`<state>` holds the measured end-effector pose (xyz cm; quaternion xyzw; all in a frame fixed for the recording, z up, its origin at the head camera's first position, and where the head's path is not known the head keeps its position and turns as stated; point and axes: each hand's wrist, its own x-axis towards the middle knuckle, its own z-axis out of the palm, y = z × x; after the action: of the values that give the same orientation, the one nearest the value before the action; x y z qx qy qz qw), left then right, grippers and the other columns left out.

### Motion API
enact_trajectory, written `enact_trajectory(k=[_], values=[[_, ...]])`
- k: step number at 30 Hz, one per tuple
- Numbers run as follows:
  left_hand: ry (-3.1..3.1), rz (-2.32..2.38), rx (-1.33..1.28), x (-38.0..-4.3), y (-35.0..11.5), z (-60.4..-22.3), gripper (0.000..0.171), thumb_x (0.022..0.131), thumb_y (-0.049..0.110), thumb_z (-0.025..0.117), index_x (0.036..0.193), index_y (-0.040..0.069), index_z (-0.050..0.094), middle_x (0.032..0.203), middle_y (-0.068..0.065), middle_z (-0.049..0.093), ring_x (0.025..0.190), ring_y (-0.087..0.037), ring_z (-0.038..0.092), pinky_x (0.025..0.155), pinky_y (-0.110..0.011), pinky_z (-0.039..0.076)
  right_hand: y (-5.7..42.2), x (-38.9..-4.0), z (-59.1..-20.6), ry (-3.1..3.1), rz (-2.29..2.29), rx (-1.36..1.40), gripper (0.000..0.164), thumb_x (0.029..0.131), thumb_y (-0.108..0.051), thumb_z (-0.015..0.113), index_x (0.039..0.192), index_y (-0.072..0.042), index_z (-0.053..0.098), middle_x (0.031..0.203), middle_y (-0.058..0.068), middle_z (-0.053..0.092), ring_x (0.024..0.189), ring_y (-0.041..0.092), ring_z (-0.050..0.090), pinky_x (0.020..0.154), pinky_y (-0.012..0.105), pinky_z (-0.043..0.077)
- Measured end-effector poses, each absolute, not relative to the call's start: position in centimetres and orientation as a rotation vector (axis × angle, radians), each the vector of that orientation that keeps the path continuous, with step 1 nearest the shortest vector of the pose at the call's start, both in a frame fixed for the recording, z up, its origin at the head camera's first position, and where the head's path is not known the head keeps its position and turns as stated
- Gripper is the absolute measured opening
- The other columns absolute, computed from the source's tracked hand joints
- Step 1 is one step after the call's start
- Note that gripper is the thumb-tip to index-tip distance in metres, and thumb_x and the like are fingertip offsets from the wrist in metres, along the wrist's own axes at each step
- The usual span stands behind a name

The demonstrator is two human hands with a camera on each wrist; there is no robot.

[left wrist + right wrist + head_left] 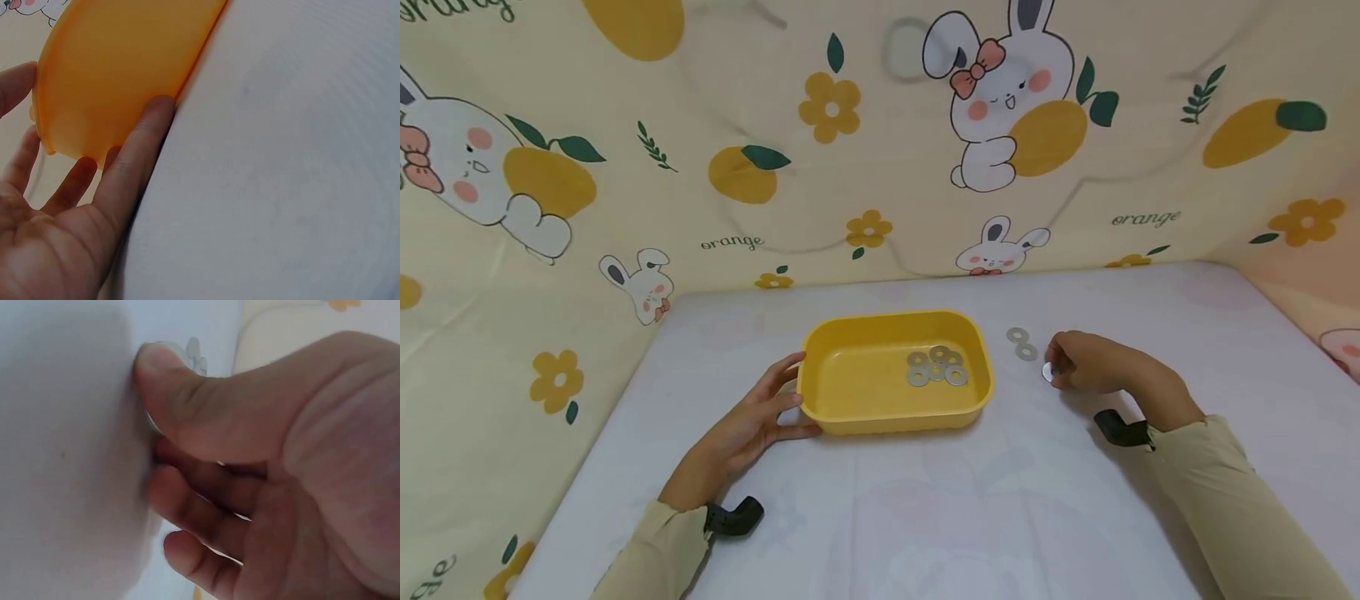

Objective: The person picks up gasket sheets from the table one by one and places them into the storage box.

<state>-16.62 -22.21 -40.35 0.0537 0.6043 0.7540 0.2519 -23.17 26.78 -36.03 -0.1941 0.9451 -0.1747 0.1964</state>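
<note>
A yellow plastic tray (857, 425) sits on the table, with several flat metal washers (956, 375) lying in its right half. My left hand (748, 433) rests against the tray's left end, fingers spread along the rim and wall; the left wrist view shows the thumb (140, 147) stretched along the tray's lower side. Right of the tray, my right hand (1093, 364) pinches one washer (1047, 372) between thumb and fingers, tilted up near the table surface. In the right wrist view the thumb (169, 387) covers most of it. Two more washers (1026, 352) lie flat between tray and hand.
The table is covered by a white cloth (925, 517). Behind it and at the sides hangs a cream cloth (880, 175) printed with rabbits and oranges. Both wrists wear a black camera strap (735, 517).
</note>
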Motion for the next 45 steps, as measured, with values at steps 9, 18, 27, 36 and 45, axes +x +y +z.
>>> enact_trajectory(k=[9,18,27,36,45], values=[[1.629,2.068,0.149,-16.6,-22.3,-40.2,0.064,0.102,0.008,0.051,0.156,0.027,0.023,0.162,-0.002,0.011,0.124,-0.03,0.057,0.098,-0.052,0.054,27.7,-23.7,-36.1,2.611,-0.493,-0.48,0.045,0.089,-0.034,0.073,0.121,-0.007,0.056,0.105,0.008,0.063,0.093,0.021,0.056,0.08,0.035,0.051],[1.592,2.088,0.108,-16.4,-22.2,-40.3,0.066,0.101,0.008,0.053,0.156,0.029,0.024,0.162,-0.001,0.012,0.126,-0.03,0.056,0.098,-0.052,0.054,28.1,-23.6,-36.1,2.615,-0.511,-0.54,0.038,0.089,-0.027,0.074,0.123,-0.014,0.064,0.102,0.001,0.067,0.091,0.017,0.057,0.081,0.034,0.053],[1.565,2.102,0.112,-16.5,-22.2,-40.3,0.064,0.102,0.01,0.052,0.156,0.029,0.024,0.162,-0.001,0.012,0.128,-0.031,0.054,0.1,-0.054,0.053,27.7,-23.8,-35.8,2.683,-0.476,-0.526,0.04,0.085,-0.039,0.077,0.115,-0.013,0.071,0.091,-0.003,0.066,0.085,0.015,0.055,0.072,0.027,0.048],[1.532,2.119,0.102,-16.4,-22.2,-40.2,0.062,0.104,0.012,0.05,0.157,0.03,0.024,0.163,-0.002,0.014,0.127,-0.03,0.057,0.099,-0.052,0.053,27.6,-23.4,-35.0,2.771,-0.567,-0.583,0.036,0.084,-0.035,0.078,0.113,-0.014,0.071,0.085,-0.004,0.061,0.079,0.014,0.051,0.061,0.022,0.043],[1.601,2.073,0.134,-16.5,-22.2,-40.3,0.063,0.103,0.011,0.05,0.157,0.029,0.023,0.162,-0.001,0.012,0.127,-0.029,0.056,0.099,-0.052,0.054,26.7,-22.7,-33.6,2.842,-0.635,-0.674,0.036,0.085,-0.035,0.078,0.114,-0.015,0.071,0.086,-0.005,0.06,0.081,0.011,0.052,0.063,0.02,0.043]])
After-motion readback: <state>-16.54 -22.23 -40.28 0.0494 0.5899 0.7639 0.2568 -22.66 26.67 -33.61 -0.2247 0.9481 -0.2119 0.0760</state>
